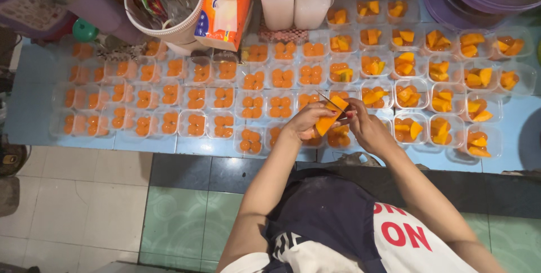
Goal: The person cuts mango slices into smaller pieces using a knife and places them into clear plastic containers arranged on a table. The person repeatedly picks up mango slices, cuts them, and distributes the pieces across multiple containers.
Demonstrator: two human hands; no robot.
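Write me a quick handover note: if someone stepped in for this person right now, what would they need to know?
Left hand holds an orange fruit slice above the cups.
Right hand holds a thin knife against the slice, mid-cut.
Small clear cups stand in rows on the blue table.
Done: every cup in view holds orange balls or fruit chunks.
Left: finishing this slice; which cup takes it, I cannot tell.

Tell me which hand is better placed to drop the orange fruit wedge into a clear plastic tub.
Left, probably. The left hand already holds the orange fruit wedge right above the clear plastic tubs, while the right hand is busy gripping a thin-bladed knife.
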